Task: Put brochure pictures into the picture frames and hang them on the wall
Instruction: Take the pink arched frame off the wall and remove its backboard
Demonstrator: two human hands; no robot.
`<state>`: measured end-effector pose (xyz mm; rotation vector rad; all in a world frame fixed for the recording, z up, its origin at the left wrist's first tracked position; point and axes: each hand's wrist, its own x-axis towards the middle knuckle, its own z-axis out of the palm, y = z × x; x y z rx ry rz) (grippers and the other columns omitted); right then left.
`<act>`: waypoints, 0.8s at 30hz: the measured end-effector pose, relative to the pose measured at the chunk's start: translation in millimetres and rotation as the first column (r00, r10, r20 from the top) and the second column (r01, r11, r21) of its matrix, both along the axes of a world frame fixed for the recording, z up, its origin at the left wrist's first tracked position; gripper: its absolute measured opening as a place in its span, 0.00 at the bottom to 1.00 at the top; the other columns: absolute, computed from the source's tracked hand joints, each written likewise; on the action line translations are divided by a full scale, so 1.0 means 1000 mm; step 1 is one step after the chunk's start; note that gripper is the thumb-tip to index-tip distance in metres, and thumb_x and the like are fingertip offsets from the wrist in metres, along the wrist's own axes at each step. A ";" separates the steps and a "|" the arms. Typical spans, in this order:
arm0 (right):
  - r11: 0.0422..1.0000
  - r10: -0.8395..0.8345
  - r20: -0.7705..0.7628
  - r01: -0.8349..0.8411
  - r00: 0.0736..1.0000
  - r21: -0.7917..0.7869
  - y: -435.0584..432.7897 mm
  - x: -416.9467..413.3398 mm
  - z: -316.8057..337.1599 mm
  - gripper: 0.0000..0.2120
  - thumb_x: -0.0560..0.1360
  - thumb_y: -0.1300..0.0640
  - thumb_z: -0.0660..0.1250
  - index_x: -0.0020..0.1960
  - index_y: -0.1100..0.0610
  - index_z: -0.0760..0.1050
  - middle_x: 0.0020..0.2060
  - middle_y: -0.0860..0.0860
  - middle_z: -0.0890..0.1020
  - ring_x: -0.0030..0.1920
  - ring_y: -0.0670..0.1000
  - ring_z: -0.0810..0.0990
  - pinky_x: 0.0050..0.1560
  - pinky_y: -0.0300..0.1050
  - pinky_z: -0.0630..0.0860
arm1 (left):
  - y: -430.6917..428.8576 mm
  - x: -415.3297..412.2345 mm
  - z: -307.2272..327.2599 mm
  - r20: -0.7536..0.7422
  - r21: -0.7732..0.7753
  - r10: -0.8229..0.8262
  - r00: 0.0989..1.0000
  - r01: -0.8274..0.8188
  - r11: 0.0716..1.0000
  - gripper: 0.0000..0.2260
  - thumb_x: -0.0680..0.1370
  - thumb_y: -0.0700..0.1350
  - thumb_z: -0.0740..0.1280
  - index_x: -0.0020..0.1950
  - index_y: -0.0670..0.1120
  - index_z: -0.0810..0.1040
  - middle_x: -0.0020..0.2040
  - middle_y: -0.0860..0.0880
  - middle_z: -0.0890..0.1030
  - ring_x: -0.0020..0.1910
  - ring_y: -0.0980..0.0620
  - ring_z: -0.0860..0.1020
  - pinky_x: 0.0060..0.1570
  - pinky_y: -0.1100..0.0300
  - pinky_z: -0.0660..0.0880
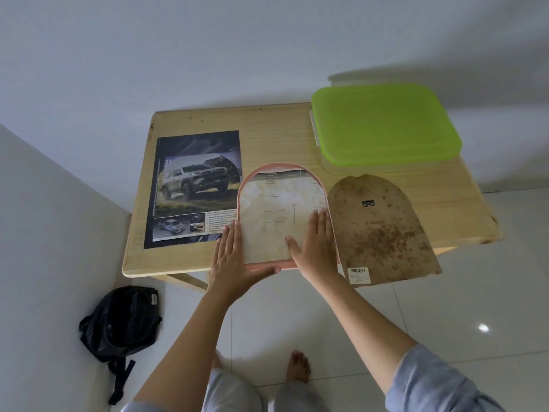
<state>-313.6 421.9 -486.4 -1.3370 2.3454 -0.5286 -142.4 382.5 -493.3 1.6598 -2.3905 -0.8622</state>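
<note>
both hands [237,257] press flat on the arched pink frame [252,179]

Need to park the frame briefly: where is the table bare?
Bare wood at the back of the table, between the brochure, the green-lidded box and the frame. A narrow strip lies right of the backing board. Front centre is crowded: left hand, right hand, frame, board.

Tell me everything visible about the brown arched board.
The brown arched board lies flat on the wooden table, its straight bottom edge overhanging the near side. It looks like stained, mottled fibreboard. A small black hanger sits near its chipped top; a white barcode label is at its lower left corner. Its left edge lies beside the pink frame.
</note>
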 end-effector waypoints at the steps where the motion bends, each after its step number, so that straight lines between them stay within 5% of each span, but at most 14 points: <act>1: 1.000 0.000 -0.001 0.000 1.000 -0.013 -0.001 -0.001 0.000 0.39 0.76 0.46 0.61 0.75 0.64 0.44 0.75 0.59 0.47 0.76 0.55 0.44 0.75 0.45 0.43 | 0.000 0.000 0.000 -0.002 -0.001 -0.002 1.000 0.002 1.000 0.60 0.54 0.82 0.52 0.75 0.50 0.34 0.76 0.52 0.38 0.73 0.57 0.36 0.73 0.55 0.39; 11: 0.971 -0.096 0.120 0.120 0.988 -0.209 0.004 -0.001 0.006 0.39 0.68 0.51 0.73 0.72 0.60 0.59 0.70 0.56 0.66 0.72 0.55 0.60 0.72 0.48 0.59 | -0.002 0.000 -0.003 0.014 -0.004 0.001 1.000 -0.001 1.000 0.60 0.54 0.83 0.51 0.75 0.50 0.34 0.77 0.53 0.38 0.74 0.55 0.36 0.73 0.54 0.39; 16: 0.955 -0.105 0.168 0.146 0.980 -0.257 0.006 -0.003 0.012 0.36 0.65 0.55 0.75 0.68 0.58 0.64 0.63 0.53 0.71 0.64 0.53 0.69 0.59 0.42 0.67 | -0.002 0.000 -0.005 0.015 -0.017 -0.008 1.000 0.008 1.000 0.60 0.55 0.82 0.52 0.75 0.49 0.34 0.77 0.51 0.39 0.75 0.54 0.37 0.74 0.53 0.40; 24: 0.967 -0.234 0.360 0.254 0.903 -0.009 -0.003 -0.023 0.037 0.42 0.61 0.54 0.78 0.70 0.55 0.62 0.63 0.54 0.66 0.61 0.53 0.69 0.52 0.38 0.66 | -0.002 -0.001 -0.003 0.018 -0.011 -0.007 1.000 0.008 1.000 0.60 0.55 0.82 0.54 0.75 0.49 0.34 0.77 0.51 0.39 0.75 0.52 0.38 0.73 0.53 0.39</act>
